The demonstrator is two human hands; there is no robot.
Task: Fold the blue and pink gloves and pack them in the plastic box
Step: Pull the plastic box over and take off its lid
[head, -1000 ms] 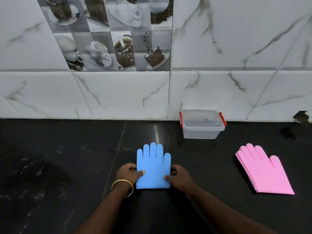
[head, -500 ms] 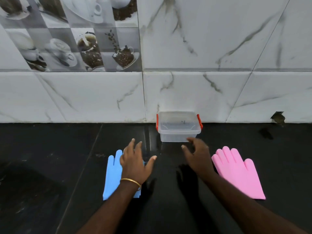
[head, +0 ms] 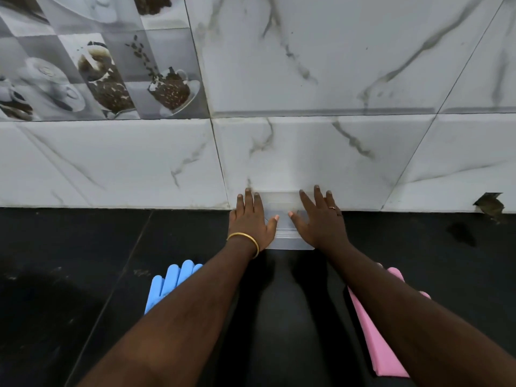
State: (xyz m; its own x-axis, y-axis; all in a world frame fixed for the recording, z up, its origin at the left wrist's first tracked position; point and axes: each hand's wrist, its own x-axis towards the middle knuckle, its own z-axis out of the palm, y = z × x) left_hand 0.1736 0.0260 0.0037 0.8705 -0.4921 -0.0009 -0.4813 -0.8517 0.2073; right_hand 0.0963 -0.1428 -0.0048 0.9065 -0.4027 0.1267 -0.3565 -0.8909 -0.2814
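Two hands: left hand (head: 251, 219) and right hand (head: 318, 219), grip spread flat on box (head: 283, 219)
Blue glove (head: 167, 283): behind left grip
Pink glove (head: 374, 339): behind right grip

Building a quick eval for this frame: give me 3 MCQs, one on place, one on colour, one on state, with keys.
1. Where does the plastic box stand?
A. Against the tiled wall, between the two hands
B. On top of the pink glove
C. At the near edge of the counter

2. What colour is the glove under the left forearm?
A. Pink
B. Blue
C. Green

3. How do the hands meet the box?
A. Both closed into fists beside it
B. Both laid on it with fingers straight
C. Only one reaches it

Key: 1 A, it sits at the foot of the tiled wall. 2 B, the blue glove shows beside that arm, the pink glove beside the other. 3 B, left hand and right hand lie flat on top.
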